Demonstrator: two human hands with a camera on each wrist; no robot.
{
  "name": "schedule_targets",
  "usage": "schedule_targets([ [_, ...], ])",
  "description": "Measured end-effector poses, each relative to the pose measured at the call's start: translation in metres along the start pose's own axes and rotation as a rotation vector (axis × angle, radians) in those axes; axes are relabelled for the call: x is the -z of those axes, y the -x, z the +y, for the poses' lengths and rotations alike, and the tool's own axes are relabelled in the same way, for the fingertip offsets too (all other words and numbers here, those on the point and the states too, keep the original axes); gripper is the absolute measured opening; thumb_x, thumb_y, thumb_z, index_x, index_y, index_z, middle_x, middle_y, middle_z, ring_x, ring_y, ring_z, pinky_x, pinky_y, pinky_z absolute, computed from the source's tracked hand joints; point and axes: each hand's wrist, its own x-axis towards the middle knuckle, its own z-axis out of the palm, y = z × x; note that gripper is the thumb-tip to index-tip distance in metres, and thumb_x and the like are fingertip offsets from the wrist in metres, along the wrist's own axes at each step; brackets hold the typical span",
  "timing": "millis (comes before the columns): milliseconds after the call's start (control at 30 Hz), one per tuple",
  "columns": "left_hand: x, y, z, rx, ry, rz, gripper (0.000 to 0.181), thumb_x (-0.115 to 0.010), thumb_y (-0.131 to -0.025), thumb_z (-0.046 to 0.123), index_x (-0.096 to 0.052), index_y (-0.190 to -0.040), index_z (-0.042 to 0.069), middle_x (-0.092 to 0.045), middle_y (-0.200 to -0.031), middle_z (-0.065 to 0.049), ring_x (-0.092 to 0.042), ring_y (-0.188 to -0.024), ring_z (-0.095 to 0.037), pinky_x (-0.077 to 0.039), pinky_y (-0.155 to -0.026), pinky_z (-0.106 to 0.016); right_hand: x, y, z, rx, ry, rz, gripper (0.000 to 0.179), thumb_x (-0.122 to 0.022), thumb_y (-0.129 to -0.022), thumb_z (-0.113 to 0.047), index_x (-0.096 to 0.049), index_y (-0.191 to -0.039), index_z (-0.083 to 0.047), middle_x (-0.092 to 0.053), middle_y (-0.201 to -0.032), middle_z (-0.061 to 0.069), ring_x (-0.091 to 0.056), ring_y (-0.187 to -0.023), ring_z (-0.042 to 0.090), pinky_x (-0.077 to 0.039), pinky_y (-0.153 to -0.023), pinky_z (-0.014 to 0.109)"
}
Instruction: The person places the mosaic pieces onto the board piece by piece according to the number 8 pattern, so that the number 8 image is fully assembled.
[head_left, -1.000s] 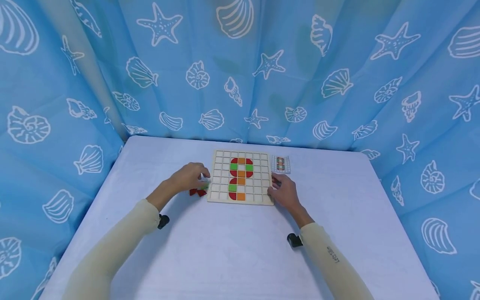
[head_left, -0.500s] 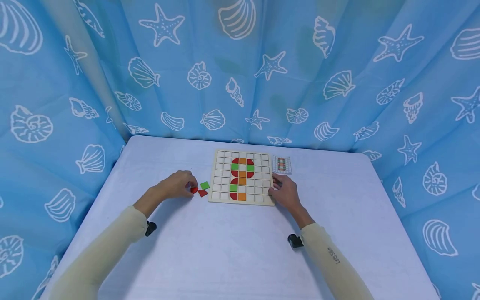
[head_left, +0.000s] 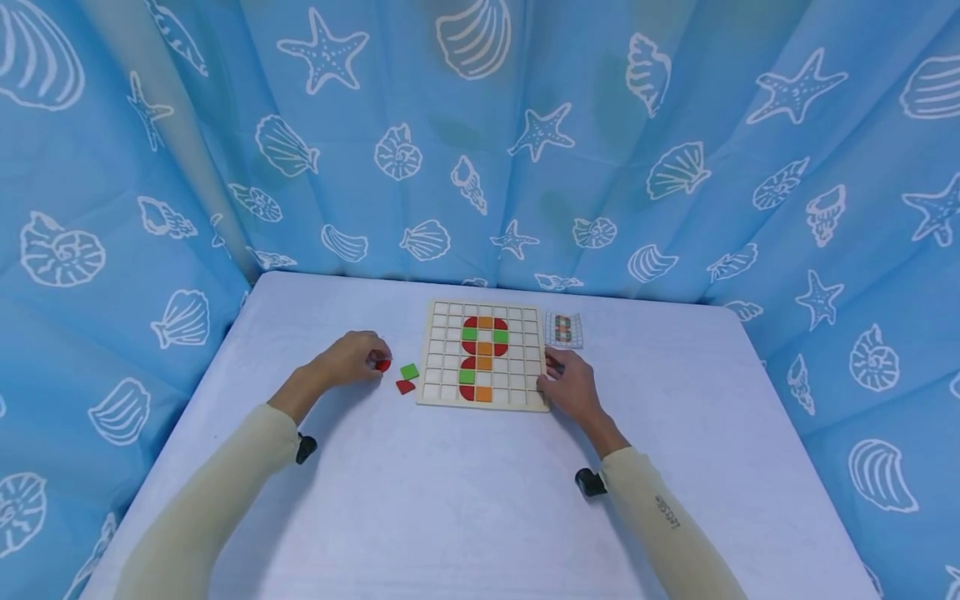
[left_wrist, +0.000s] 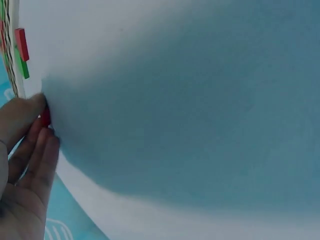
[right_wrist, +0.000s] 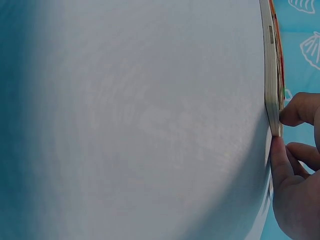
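Between its thumb and fingers my left hand (head_left: 351,358) pinches a red tile (head_left: 383,365), left of the wooden grid board (head_left: 442,367). The left wrist view shows this tile as a red bit at the fingertips (left_wrist: 37,100). A green square tile (head_left: 409,372) and another red tile (head_left: 406,387), with a rounded side, lie on the table between that hand and the board. Red, green and orange tiles form a pattern in the board's middle columns. At the board's right edge, my right hand (head_left: 572,383) grips it, thumb on top and a finger against its end.
Just right of the board's upper corner lies a small card (head_left: 563,330) with a printed grid and coloured pattern. A white cloth covers the table (head_left: 465,492). Blue curtains (head_left: 480,150) with shell prints stand behind and at both sides.
My left hand has drawn back left from beside the board, picked up a red tile and moved slightly away with it. The right hand stays at the board's edge.
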Motion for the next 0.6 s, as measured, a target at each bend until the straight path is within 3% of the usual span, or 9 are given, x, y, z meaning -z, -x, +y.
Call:
schedule_targets([
  [233, -0.0017, -0.0031, -0.0042, 0.031, 0.033, 0.016, 0.037, -0.082, -0.077, 0.011, -0.068, -0.111, 0.010, -0.063, -0.102, -0.004, -0.059, -0.092, -0.020, -0.055, -0.083, -0.035, -0.0004, 0.0005, -0.0007, -0.012, 0.002, -0.004, 0.060, -0.068, -0.085, -0.009, -0.049, -0.141, -0.003, -0.056, -0.123, 0.012, -0.058, -0.116, 0.022, -0.049, -0.094, 0.032],
  [600, -0.0040, -0.0068, -0.0040, 0.010, 0.012, 0.039, 0.037, -0.082, -0.076, 0.009, -0.069, -0.111, 0.009, -0.063, -0.101, -0.004, -0.058, -0.092, -0.020, -0.055, -0.082, -0.034, -0.0007, -0.0003, -0.0005, 0.004, 0.028, -0.010, 0.061, -0.068, -0.086, -0.010, -0.047, -0.142, -0.003, -0.054, -0.126, 0.012, -0.056, -0.117, 0.022, -0.048, -0.096, 0.032],
])
